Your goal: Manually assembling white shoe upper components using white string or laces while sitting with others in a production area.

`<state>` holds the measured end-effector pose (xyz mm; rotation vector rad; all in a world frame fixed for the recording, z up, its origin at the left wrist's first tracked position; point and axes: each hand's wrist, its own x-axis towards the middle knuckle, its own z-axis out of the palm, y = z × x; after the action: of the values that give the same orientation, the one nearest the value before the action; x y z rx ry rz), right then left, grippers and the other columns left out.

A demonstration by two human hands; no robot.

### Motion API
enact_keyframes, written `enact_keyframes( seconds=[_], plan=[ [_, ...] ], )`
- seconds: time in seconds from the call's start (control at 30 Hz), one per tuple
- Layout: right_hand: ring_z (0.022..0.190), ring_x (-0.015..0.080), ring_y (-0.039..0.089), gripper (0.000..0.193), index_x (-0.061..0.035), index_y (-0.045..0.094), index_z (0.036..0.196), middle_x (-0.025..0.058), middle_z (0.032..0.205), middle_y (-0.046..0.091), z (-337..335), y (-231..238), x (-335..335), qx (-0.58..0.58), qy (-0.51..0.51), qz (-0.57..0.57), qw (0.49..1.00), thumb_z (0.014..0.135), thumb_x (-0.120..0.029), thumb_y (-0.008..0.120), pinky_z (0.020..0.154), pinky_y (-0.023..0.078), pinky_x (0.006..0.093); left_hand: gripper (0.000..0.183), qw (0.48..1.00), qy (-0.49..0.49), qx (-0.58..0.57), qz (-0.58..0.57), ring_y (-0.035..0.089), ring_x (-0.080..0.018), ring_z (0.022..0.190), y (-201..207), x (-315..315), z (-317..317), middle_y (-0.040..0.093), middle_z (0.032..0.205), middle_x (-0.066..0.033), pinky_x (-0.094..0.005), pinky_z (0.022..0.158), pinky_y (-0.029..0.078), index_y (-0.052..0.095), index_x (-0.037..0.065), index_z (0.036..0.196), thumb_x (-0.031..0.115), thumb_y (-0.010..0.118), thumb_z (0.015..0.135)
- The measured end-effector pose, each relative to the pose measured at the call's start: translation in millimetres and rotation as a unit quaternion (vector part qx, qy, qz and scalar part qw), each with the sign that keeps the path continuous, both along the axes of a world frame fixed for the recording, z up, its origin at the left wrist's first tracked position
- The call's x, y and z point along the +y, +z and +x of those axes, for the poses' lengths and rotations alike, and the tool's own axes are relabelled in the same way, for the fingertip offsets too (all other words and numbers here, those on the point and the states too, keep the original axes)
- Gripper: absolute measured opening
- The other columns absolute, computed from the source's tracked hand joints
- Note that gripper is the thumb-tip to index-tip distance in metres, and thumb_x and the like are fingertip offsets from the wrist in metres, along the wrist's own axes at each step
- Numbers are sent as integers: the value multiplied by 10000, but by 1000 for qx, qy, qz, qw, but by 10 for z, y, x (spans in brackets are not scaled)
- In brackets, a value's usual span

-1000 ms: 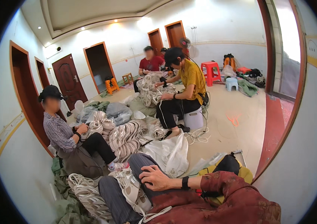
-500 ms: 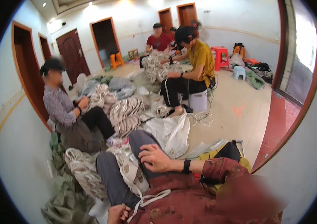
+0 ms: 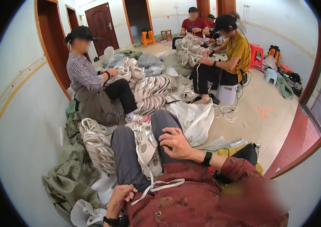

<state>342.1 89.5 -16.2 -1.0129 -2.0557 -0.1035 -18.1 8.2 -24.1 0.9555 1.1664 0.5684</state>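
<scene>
Between my thighs stands a beige and white sneaker, with a second one partly hidden beneath it. Its loose white lace trails over my lap. My right hand lies on my right thigh, fingers spread and bent, holding nothing. On my left thigh, close to one lace end, rests my left hand; its fingers are curled in and nothing shows in them. Left of my left leg is a stack of similar sneakers.
A person in a striped shirt sits ahead left, one in yellow ahead right, another in red farther back. Sneaker piles lie among them. White sheeting, green cloth and a cable are on the floor.
The view has shifted left and tilted down, so the scene sits farther right and my left wrist shows. Both hands stay resting on my thighs.
</scene>
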Motion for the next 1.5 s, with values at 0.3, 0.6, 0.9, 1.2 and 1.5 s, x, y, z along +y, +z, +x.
enact_keyframes(
  seconds=[0.3,0.6,0.9,1.2,1.5],
  plan=[
    [1252,295,532,110,-78,699,872,18,1050,656,5,-18,8,6,7,2,1000,763,-72,682,1048,380,470,292,1000,-2,-20,-13,499,-66,431,-44,40,-25,652,616,-45,-193,425,365,733,-34,863,226,660,973],
    [1243,300,536,97,-79,687,864,17,1034,657,10,-22,-4,0,12,-6,1000,769,-77,668,1046,387,470,277,1000,4,-30,-9,488,-73,416,-58,32,-17,644,601,-53,-201,410,361,726,-40,853,206,658,960],
    [1221,286,546,127,-80,698,871,11,985,681,26,9,-8,-9,16,-3,1000,747,-75,672,1057,376,468,287,1000,6,-30,-6,493,-61,429,-8,1,-33,648,610,-37,-190,427,367,737,-30,871,224,652,975],
    [1204,270,562,92,-97,708,853,-2,962,696,31,37,-30,-20,2,-13,1000,770,-77,674,1062,360,472,281,1000,-2,-28,-3,498,-48,454,1,11,-34,644,618,-24,-179,449,363,743,-21,878,228,654,974],
    [1210,256,557,100,-104,718,866,-8,970,701,29,19,-10,-27,-1,-25,999,777,-87,676,1073,350,483,274,999,-10,-43,-17,508,-50,447,-45,30,-63,648,619,-24,-180,438,370,741,-23,894,222,652,978]
  ],
)
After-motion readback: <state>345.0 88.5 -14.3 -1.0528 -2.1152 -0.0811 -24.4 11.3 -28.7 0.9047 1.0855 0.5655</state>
